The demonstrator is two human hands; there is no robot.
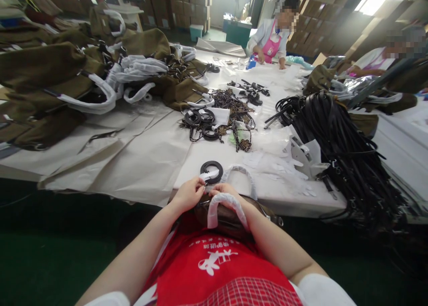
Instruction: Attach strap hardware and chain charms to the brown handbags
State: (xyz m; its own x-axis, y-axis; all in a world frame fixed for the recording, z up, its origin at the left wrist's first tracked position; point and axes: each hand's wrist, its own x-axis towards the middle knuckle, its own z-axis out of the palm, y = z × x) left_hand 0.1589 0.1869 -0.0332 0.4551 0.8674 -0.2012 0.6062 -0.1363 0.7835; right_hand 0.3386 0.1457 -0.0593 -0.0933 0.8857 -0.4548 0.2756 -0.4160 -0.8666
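An olive-brown handbag (219, 219) lies at the table's front edge, against my red apron. Its two handles are wrapped in white film; the near handle (227, 199) arches over my right wrist. My left hand (190, 194) is closed, pinching a small metal piece by the bag's left end, its exact kind too small to make out. Beside it, the fingers of my right hand (224, 191) are closed on the bag's top edge, partly hidden by the handle. Just beyond both hands, a coiled black strap (219, 174) with a white paper band rests on the table.
Olive bags (40, 69) with wrapped handles pile up at the left. Further ahead lie coiled straps (192, 117) and patterned cords with charms (245, 144). A heap of long black straps (344, 150) hangs over the right edge. Co-workers (272, 43) are across the table.
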